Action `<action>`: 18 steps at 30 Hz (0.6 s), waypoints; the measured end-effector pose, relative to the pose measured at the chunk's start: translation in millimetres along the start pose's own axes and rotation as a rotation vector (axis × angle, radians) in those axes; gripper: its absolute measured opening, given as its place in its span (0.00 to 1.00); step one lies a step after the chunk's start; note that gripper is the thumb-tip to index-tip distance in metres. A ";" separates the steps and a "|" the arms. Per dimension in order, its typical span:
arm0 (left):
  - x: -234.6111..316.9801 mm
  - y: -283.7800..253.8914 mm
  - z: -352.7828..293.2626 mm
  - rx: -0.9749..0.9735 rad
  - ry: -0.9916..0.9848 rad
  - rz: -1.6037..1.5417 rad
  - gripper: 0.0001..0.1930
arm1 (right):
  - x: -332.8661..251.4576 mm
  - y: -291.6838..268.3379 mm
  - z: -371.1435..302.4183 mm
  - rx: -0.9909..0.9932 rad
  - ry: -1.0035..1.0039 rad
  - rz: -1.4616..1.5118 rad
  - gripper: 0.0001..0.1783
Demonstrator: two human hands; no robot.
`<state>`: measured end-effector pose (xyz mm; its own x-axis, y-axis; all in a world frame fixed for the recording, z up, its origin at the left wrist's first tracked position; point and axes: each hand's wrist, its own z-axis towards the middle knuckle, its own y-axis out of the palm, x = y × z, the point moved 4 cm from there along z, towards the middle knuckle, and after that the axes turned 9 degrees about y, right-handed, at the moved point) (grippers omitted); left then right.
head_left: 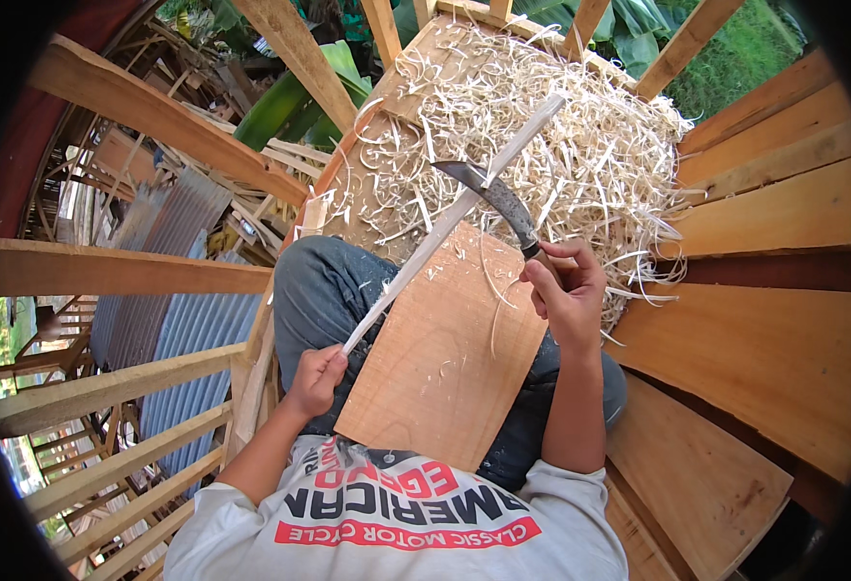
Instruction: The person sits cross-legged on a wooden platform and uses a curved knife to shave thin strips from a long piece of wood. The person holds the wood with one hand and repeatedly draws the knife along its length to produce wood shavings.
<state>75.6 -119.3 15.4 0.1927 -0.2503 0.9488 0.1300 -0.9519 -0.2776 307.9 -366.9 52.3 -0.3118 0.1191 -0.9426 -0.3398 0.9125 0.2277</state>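
Note:
My left hand (316,380) is closed round the near end of a long, pale wooden stick (416,261). The stick slants up and to the right, its far end over the shavings. In my right hand (569,290) is the dark handle of a knife with a curved blade (498,197). The blade crosses the stick past its middle and looks to be touching it. Across my lap lies a flat wooden board (445,353), with a few thin shavings on it and one long curl (495,290) near its right side.
A thick heap of pale wood shavings (590,174) covers the wooden floor ahead. Wooden railing bars (125,267) stand at my left, with corrugated metal sheets (188,320) beyond them. At my right are a plank wall (764,358) and a loose board (697,474).

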 end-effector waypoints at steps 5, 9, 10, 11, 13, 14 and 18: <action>0.6 -1.1 -0.3 -0.009 -0.026 -0.014 0.18 | 4.9 3.6 -3.4 -0.157 0.011 -0.209 0.10; -2.1 -2.2 -1.2 -0.011 -0.024 0.012 0.18 | 0.9 -7.3 1.4 -0.023 0.021 0.064 0.11; -2.4 -2.6 -1.0 -0.010 -0.037 0.006 0.18 | 4.9 -4.1 -0.1 -0.145 0.073 -0.044 0.11; -1.7 -2.8 -1.7 -0.010 -0.050 0.000 0.18 | 9.6 -0.9 -3.4 -0.266 0.125 -0.152 0.12; 1.8 -2.8 -1.2 -0.011 -0.048 -0.007 0.19 | 4.2 2.9 -3.5 -0.075 0.077 -0.015 0.11; 4.8 -2.0 0.3 -0.014 -0.033 -0.008 0.19 | -1.8 -2.5 -1.0 0.010 0.044 0.024 0.10; -0.7 -2.5 -0.8 -0.015 -0.050 -0.018 0.19 | 1.4 -8.5 0.4 -0.104 0.072 0.007 0.10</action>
<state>74.3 -116.9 15.5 0.2387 -0.2244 0.9448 0.1191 -0.9588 -0.2578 310.7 -374.3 49.0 -0.3761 0.0938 -0.9218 -0.4260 0.8660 0.2620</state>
